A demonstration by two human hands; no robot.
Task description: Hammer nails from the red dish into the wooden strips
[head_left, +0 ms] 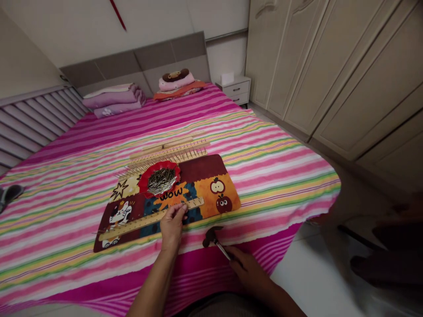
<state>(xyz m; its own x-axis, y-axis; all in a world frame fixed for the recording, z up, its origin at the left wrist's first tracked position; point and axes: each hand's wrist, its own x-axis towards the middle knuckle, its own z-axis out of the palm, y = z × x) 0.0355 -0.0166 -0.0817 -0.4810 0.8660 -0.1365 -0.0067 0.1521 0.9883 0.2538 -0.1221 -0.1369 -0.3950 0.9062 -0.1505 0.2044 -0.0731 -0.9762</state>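
My left hand (172, 223) rests on a narrow wooden strip (145, 221), thumb and fingertips pinched together near its right end. What sits between those fingertips is too small to make out. Small nails stick up along the strip, which lies across a colourful printed mat (188, 172). In my right hand (246, 266) is a claw hammer (214, 240), gripped by its handle, its head over the striped cloth just below the mat. Behind the strip, a red scalloped bowl (142, 186) holds a heap of loose nails (161, 180).
More wooden strips (172, 147) with nails standing in them lie beyond the bowl. All this is on a bed with a striped cover (264, 149). Folded blankets (115, 100) lie by the headboard (158, 55). A nightstand (236, 89) and wardrobe (297, 57) stand at right.
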